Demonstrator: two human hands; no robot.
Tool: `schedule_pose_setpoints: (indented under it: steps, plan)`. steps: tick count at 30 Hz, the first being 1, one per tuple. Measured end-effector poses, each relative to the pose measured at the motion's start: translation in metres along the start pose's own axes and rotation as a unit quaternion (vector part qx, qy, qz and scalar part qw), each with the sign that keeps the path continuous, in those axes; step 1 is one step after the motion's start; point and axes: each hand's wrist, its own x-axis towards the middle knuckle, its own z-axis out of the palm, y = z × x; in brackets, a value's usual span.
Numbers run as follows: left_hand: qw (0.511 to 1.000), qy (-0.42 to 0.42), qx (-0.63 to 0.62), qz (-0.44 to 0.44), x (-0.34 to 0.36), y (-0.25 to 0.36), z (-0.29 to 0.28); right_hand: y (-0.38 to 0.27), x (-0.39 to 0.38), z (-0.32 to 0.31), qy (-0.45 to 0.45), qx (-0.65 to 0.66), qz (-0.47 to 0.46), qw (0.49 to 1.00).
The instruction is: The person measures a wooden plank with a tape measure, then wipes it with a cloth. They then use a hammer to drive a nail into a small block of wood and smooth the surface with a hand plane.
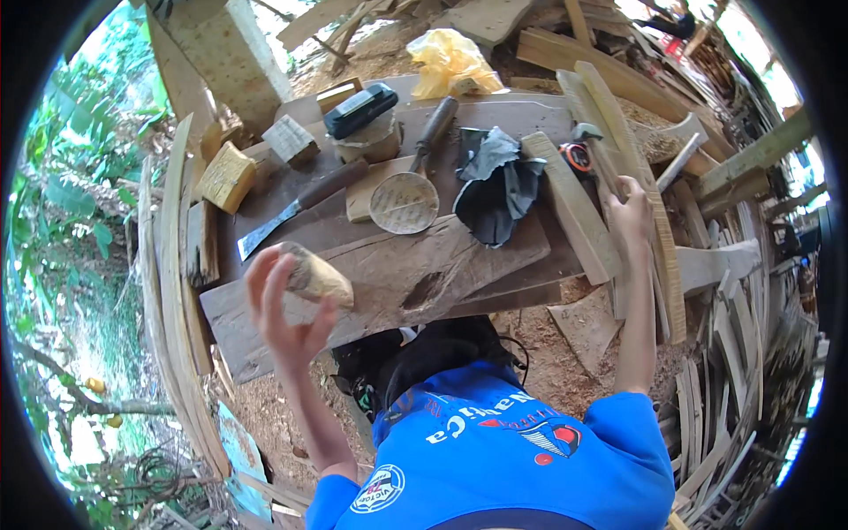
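Observation:
My left hand [290,322] holds a short, rounded piece of pale wood [322,278] with bark on one end, above the bench's near left. Fingers curl round its outer end and the thumb lies along its near side. My right hand [630,212] is closed at the bench's right edge, beside a long plank [609,115]; what its fingers grip is hard to make out. Just beyond it lie a red-and-black round thing [576,157] and a grey-green lump [586,132]. Between the hands, a wide board [371,265] with a dark hollow crosses the bench's near side.
On the bench lie a chisel [300,208], a round-headed tool with a wooden handle [405,201], crumpled dark sheet [495,185], wood blocks [228,177] and a dark case [360,109]. A yellow plastic bag [452,64] sits at the back. Stacked timber [733,327] crowds the right.

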Motion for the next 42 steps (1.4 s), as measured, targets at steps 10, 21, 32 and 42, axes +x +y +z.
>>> schedule_pose_setpoints:
  steps: [10,21,32,42]
  plan:
    - [0.996,0.084,0.016,0.033,-0.007,-0.001,0.006,0.010,-0.006,0.006,0.095,-0.117,-0.036,0.988]
    - [0.972,0.200,-0.024,-0.119,-0.023,-0.010,-0.003,-0.115,-0.026,-0.003,0.021,0.178,-0.243,0.953]
    - [0.933,0.147,-0.239,-0.225,-0.020,0.006,-0.004,-0.154,-0.094,0.063,-0.111,0.054,-0.287,0.950]
    - [0.823,0.144,-0.470,-0.287,-0.041,-0.010,0.030,-0.138,-0.105,0.014,0.001,0.538,-0.062,0.841]
